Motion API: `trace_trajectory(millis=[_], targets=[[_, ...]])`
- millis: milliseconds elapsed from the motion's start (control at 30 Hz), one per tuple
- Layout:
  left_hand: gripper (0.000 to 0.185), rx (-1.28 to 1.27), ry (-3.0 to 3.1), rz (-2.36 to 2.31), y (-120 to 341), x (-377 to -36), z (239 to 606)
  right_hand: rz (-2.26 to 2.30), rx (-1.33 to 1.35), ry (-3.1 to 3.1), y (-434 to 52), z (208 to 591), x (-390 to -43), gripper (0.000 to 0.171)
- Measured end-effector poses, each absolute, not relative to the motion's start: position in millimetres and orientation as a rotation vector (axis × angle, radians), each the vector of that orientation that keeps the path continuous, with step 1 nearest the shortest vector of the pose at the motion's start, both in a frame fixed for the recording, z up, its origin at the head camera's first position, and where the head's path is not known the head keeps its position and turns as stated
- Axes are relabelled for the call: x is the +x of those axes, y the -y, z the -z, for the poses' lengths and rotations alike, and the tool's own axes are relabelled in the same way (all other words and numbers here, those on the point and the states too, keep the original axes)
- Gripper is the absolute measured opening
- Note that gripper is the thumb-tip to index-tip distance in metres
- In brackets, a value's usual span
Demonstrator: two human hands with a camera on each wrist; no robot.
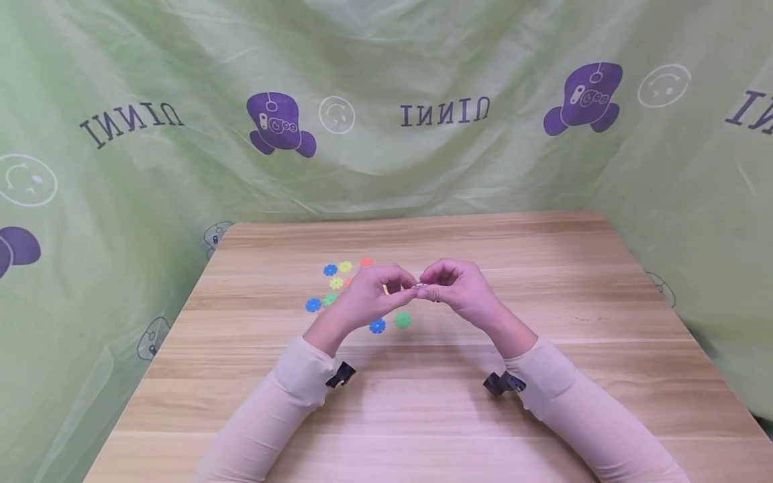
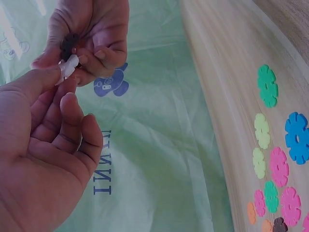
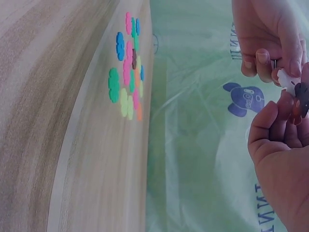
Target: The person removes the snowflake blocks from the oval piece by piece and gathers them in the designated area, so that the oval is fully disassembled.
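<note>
Both hands are raised above the middle of the wooden tabletop [image 1: 543,322], fingertips meeting. Left hand [image 1: 371,290]: fingers curled, thumb and forefinger pinching a small white piece [image 2: 68,66] at its near end. Right hand [image 1: 454,285]: fingers curled around the far end of the same white piece, with a dark brown piece [image 3: 303,99] held against it inside the curl of the fingers. The white piece lies exactly between the two hands, clear of the tabletop, and touches the fingertips of both; in the head view only a small pale spot of it shows at the meeting point [image 1: 421,287].

Beneath and just beyond the hands, a scatter of flat, flower-shaped discs [image 1: 338,275] lies on the tabletop: a blue disc [image 1: 377,325] and a green disc [image 1: 402,319] lie nearest, on the near side of the hands, while further blue, yellow, green and orange ones lie to the left and behind. The wrist views add pink discs [image 2: 279,166] to the group. None of the loose discs touches either hand.

Cream sleeves [image 1: 290,396] cover both forearms. A green printed cloth [image 1: 386,134] hangs behind and beside the tabletop.
</note>
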State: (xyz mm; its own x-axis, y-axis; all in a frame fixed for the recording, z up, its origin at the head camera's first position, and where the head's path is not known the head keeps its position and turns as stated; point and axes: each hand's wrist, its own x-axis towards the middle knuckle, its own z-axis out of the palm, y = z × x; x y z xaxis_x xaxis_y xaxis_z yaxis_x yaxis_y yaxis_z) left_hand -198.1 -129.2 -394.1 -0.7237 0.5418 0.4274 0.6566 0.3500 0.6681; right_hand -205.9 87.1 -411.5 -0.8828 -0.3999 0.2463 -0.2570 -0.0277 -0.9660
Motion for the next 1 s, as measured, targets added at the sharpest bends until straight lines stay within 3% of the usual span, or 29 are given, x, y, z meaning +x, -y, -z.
trace_trajectory(millis=[267,500,1000], targets=[[0.004,-1.033,2.449,1.311,132.2,-196.3,392.5,2.043,-0.696,-2.125,-87.6,412.6,-206.5,0.023],[0.006,-0.960,2.417,1.405,136.3,-196.2,393.2,2.024,-0.707,-2.063,-88.4,413.5,-206.2,0.035],[0.013,-1.065,2.513,1.361,134.6,-199.8,396.3,2.017,-0.767,-2.022,-90.4,414.7,-206.6,0.035]])
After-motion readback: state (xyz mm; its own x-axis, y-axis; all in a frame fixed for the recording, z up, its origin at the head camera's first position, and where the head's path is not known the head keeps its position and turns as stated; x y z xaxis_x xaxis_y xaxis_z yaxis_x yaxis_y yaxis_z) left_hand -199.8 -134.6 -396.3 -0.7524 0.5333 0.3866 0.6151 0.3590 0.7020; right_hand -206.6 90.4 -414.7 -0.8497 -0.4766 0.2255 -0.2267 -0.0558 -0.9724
